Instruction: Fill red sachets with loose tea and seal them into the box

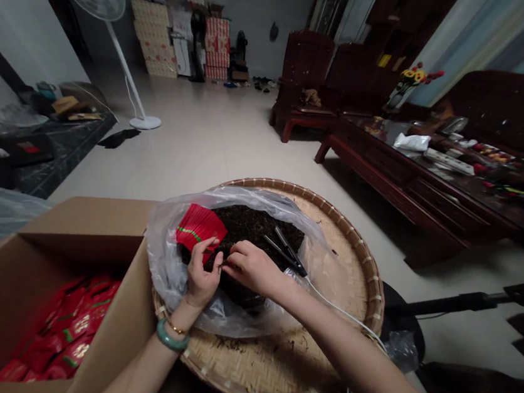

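My left hand (203,275), with a green bangle at its wrist, has its fingers curled beside the fanned stack of red packets (197,230). My right hand (251,268) pinches close to the left thumb, and the fingertips nearly meet. What lies between them is too small and dark to make out. Both hands are over dark dried leaves (249,223), which look like tea, in a clear plastic bag (163,273). On the leaves rests a black two-armed clamp tool (299,267) with its jaws apart and a white cord, right of my hands.
The bag sits on a round woven bamboo tray (350,251). At left stands an open cardboard box (108,337) with many filled red packets (70,326) inside. A dark wooden table (389,163), a chair and a white fan (145,122) are farther off.
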Available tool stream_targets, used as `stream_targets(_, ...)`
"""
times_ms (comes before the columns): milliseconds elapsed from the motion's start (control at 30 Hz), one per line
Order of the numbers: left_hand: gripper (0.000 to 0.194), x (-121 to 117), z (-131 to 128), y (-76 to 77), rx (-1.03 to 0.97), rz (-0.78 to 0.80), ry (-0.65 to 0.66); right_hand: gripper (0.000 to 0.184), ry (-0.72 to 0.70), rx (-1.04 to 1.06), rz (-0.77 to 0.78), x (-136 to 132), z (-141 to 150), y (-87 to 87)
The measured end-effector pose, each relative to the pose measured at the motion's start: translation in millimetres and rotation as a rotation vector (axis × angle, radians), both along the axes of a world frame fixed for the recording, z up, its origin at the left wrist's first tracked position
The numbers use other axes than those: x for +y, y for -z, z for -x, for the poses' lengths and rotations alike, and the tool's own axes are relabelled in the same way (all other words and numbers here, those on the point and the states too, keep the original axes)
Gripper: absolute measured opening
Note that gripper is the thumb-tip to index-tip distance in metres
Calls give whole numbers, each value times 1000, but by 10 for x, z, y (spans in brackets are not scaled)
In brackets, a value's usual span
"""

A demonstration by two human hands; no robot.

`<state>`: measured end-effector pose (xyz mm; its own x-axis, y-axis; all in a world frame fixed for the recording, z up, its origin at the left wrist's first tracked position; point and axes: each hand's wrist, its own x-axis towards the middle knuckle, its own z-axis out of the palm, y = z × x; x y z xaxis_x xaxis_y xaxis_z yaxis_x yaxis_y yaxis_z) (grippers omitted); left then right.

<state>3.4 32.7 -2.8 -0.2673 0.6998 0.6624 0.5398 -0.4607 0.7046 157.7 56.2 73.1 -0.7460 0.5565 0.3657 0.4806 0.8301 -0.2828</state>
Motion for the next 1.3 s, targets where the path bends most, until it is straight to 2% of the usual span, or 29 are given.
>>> stream_targets(167, 34, -12, 8, 37, -105, 65, 142, 11, 101, -4, 2, 3, 6, -6)
stream_targets(333, 35, -31, 17, 28, -138, 86, 178, 8, 173, -30, 52, -16, 7, -50)
stream_targets(400, 35, -28, 19, 28, -144, 86, 182, 14, 180, 2, 87, -34, 3, -86)
stream_targets(500, 35, -22, 21, 33, -151, 89, 190, 33, 199, 86, 171, -28, -4, -105)
stream_targets(567, 34, -21, 20, 34, -148, 97, 192, 38, 149, 123, 256, 12, -8, -78)
stream_targets(667, 34, -21, 17, 28, -151, 113, 192, 18, 72, 157, 348, 88, -9, -15)
stream_targets(733, 33, -21, 13, 17, -156, 120, 192, 12, 97, 208, 355, 115, -8, -1)
stream_targets(933, 29, -10, 6, -14, -139, 154, 160, 13, 117, 462, 365, 52, 15, -109)
stream_targets(1033, 27, -1, 11, -8, -124, 169, 139, 16, 106, 501, 407, 36, 22, -140)
stream_targets(1167, 27, 9, 20, 8, -125, 186, 146, 17, 183, 422, 314, 47, -27, -91)
stream_targets(1300, 27, 17, 30, 17, -125, 210, 148, 19, 145, 134, 214, 48, -85, 61)
